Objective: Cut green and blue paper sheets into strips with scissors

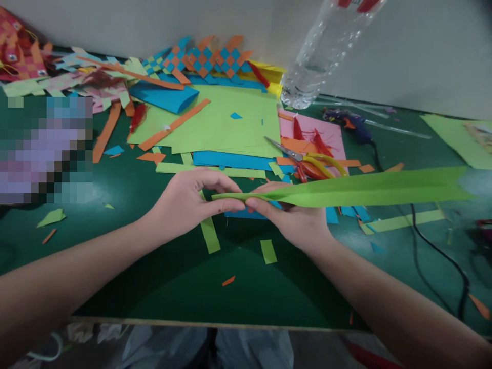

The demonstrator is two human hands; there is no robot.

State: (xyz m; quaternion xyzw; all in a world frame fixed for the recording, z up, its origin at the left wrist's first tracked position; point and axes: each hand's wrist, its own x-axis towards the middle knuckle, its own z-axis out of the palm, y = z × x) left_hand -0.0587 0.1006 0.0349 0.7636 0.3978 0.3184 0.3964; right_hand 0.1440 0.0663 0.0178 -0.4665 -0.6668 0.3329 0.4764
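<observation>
A long green paper strip is held above the table between both hands. It is folded narrow at its left end and spreads wider to the right, ending in a notched tip. My left hand pinches the narrow end between thumb and fingers. Close beside it, my right hand grips the same strip, thumb in front and fingers behind, partly hidden by the paper. Under the hands lie blue paper pieces and a short green strip.
Scissors with yellow and red handles lie beyond my right hand, near green sheets. Woven paper fish lean at the wall beside a clear bottle. A glue gun trails a black cord. Orange strips lie left.
</observation>
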